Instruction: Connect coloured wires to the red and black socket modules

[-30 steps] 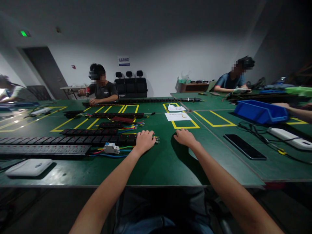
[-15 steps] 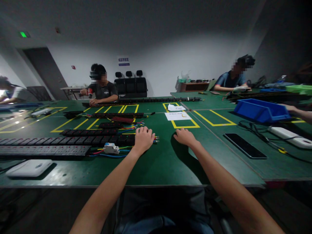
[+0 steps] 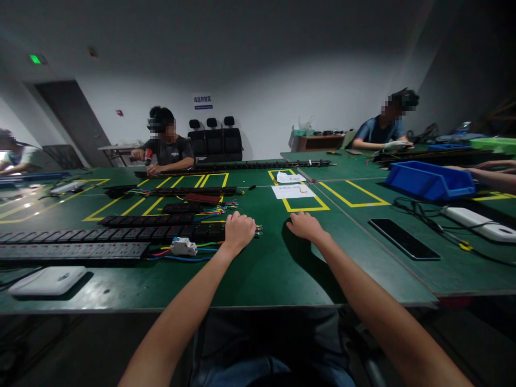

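My left hand (image 3: 239, 231) is closed over the wires at the right end of a long black power strip (image 3: 161, 234). The metal wire ends (image 3: 259, 230) stick out past its fingers; the grip underneath is hidden. My right hand (image 3: 304, 224) lies on the green table (image 3: 262, 279) with bent fingers held together, and nothing shows in it. Nearer to me is a grey socket strip (image 3: 80, 251), whose coloured wires lead to a white circuit breaker (image 3: 184, 246). A shorter strip (image 3: 147, 220) sits just behind the long one.
White paper sheets (image 3: 292, 192) lie ahead within yellow tape. To the right are a phone (image 3: 404, 239), a blue bin (image 3: 430, 180) and a white device (image 3: 481, 223) with cables. A white box (image 3: 48, 280) is at left. Co-workers sit around the table; one forearm (image 3: 494, 174) reaches in from the right.
My hands stay almost in place, the left only slightly shifted. At the right, the co-worker's hand has drawn back from the blue bin. The view has tilted a little.
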The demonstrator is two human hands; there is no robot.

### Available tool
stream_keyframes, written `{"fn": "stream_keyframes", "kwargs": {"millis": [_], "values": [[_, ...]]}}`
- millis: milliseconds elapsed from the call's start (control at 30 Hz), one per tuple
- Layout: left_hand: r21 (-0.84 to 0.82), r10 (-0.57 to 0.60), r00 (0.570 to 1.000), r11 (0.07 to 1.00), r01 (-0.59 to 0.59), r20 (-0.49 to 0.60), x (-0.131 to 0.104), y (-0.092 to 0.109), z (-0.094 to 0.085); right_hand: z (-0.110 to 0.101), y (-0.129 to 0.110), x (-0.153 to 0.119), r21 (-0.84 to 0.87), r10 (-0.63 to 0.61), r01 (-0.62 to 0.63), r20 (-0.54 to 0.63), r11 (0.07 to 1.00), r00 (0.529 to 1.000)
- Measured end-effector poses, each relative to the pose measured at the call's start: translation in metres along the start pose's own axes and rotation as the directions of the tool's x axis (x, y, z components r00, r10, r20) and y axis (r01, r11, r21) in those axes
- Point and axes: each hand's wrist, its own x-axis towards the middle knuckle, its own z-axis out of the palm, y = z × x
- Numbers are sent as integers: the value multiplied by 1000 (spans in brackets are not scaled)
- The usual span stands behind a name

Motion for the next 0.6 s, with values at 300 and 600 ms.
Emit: {"fn": "stream_keyframes", "kwargs": {"millis": [300, 600], "values": [[14, 33, 997, 999, -34, 65, 2, 1, 13, 2, 2, 2, -9, -9, 9, -4, 1000, 1000], [47, 53, 992, 997, -59, 115, 4, 5, 10, 3, -1, 1, 12, 10, -9, -15, 1000, 1000]]}}
